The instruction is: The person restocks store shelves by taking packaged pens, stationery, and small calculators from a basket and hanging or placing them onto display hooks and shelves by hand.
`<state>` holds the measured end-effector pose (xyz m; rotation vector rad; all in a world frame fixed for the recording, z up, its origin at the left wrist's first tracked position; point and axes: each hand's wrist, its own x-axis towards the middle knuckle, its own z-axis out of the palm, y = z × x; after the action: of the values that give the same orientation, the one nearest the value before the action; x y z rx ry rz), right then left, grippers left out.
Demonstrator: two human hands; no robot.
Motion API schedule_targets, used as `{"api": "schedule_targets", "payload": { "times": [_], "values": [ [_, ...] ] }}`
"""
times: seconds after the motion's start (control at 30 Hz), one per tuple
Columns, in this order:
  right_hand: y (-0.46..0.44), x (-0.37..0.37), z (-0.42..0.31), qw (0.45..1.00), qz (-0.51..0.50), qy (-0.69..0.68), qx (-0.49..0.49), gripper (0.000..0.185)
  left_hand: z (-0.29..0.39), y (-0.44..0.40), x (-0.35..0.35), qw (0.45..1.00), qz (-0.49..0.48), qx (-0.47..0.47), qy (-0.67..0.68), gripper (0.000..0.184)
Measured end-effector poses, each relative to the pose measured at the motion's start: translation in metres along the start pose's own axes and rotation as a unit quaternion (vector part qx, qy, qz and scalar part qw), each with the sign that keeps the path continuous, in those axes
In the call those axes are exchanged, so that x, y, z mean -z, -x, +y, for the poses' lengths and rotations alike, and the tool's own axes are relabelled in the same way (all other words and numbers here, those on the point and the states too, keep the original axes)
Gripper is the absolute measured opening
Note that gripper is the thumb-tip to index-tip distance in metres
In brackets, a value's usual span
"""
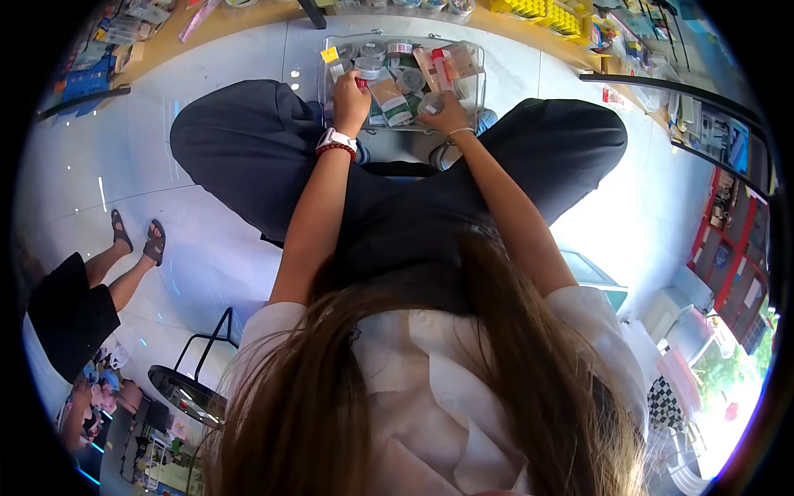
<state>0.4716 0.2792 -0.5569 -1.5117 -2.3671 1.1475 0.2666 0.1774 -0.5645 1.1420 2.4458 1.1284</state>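
A wire basket (482,93) full of small packaged goods stands on the floor between my knees. My left hand (351,105) reaches over its near left part, fingers closed on a clear round jar (366,69) with some red on it. At the near right side, my right hand (447,114) grips another clear round container (431,103). Between them lie flat packets (389,99) with green and brown parts. A red-and-white package (442,68) leans farther back, beside more clear jars (373,50). A yellow tag (330,54) hangs at the back left.
Shelves with yellow trays (529,8) and small goods run along the far side. Another person's sandalled feet (153,242) are on the floor at left. Near them stands a black-framed stool (188,393). A red shelf unit (728,240) is at right.
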Motion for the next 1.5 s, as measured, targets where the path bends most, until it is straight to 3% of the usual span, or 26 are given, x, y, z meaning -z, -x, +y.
{"api": "schedule_targets", "payload": {
  "times": [0.07, 0.37, 0.43, 0.47, 0.53, 0.63, 0.73, 0.8, 0.87, 0.9, 0.97, 1.0, 1.03, 1.1, 1.2, 1.23, 1.3, 1.37, 1.43, 1.5],
  "values": [
    [0.002, -0.014, -0.008, 0.999, -0.042, 0.019, 0.026, 0.079, -0.003, 0.003, 0.000, 1.000, 0.005, -0.013, -0.006, 0.026],
    [0.007, -0.039, 0.002, 0.998, -0.010, 0.010, 0.066, 0.074, 0.003, 0.006, 0.010, 0.999, 0.013, -0.041, -0.029, 0.020],
    [0.004, -0.030, -0.002, 0.999, 0.038, -0.009, -0.019, 0.057, 0.009, 0.004, 0.013, 0.998, 0.016, -0.049, -0.024, 0.018],
    [-0.003, -0.026, -0.002, 0.999, 0.043, -0.010, -0.017, 0.057, 0.012, 0.004, 0.014, 0.999, 0.011, -0.044, -0.021, 0.018],
    [-0.017, -0.021, -0.002, 0.975, 0.055, 0.203, -0.068, 0.034, 0.020, 0.006, 0.017, 0.999, -0.024, -0.019, -0.009, 0.017],
    [-0.043, -0.024, 0.008, 0.951, -0.027, 0.304, -0.045, 0.021, 0.022, 0.013, 0.013, 0.999, -0.041, -0.029, 0.013, 0.015],
    [-0.046, -0.022, 0.005, 0.927, -0.069, 0.365, 0.042, 0.020, 0.022, 0.018, 0.011, 0.996, -0.063, -0.056, 0.004, 0.016],
    [-0.046, -0.022, 0.002, 0.930, -0.059, 0.361, 0.048, 0.019, 0.026, 0.024, 0.014, 0.995, -0.073, -0.066, 0.007, 0.016],
    [-0.048, -0.013, -0.008, 0.931, -0.045, 0.358, 0.055, 0.018, 0.034, 0.024, 0.010, 0.978, -0.145, -0.008, 0.153, 0.023],
    [-0.041, 0.000, -0.020, 0.939, -0.041, 0.336, 0.065, 0.020, 0.039, 0.024, 0.005, 0.978, -0.144, -0.010, 0.153, 0.023],
    [-0.019, 0.029, -0.049, 0.945, -0.033, 0.317, 0.077, 0.022, 0.051, 0.025, -0.006, 0.936, -0.188, 0.129, 0.270, 0.032],
    [-0.004, 0.042, -0.064, 0.953, -0.011, 0.295, 0.070, 0.023, 0.054, 0.025, -0.016, 0.850, -0.230, 0.241, 0.409, 0.035],
    [0.010, 0.052, -0.076, 0.960, 0.010, 0.273, 0.065, 0.025, 0.072, 0.023, -0.007, 0.810, -0.267, 0.298, 0.428, 0.039],
    [0.044, 0.064, -0.091, 0.960, 0.099, 0.227, 0.135, 0.030, 0.113, 0.019, 0.016, 0.675, -0.293, 0.384, 0.558, 0.045],
    [0.083, 0.075, -0.119, 0.940, 0.139, 0.182, 0.252, 0.028, 0.138, 0.019, 0.028, 0.657, -0.288, 0.337, 0.609, 0.044],
    [0.094, 0.079, -0.129, 0.934, 0.153, 0.137, 0.292, 0.028, 0.142, 0.020, 0.039, 0.620, -0.292, 0.331, 0.649, 0.043],
    [0.110, 0.095, -0.149, 0.950, 0.108, 0.087, 0.281, 0.028, 0.148, 0.015, 0.063, 0.641, -0.314, 0.266, 0.648, 0.044],
    [0.117, 0.110, -0.171, 0.962, 0.153, -0.038, 0.222, 0.034, 0.151, 0.003, 0.087, 0.586, -0.355, 0.242, 0.687, 0.055],
    [0.116, 0.126, -0.181, 0.959, 0.196, -0.077, 0.190, 0.055, 0.160, -0.011, 0.113, 0.594, -0.369, 0.166, 0.695, 0.060],
    [0.105, 0.134, -0.187, 0.947, 0.211, -0.112, 0.214, 0.063, 0.180, -0.029, 0.145, 0.607, -0.365, 0.140, 0.691, 0.066]
  ]
}}
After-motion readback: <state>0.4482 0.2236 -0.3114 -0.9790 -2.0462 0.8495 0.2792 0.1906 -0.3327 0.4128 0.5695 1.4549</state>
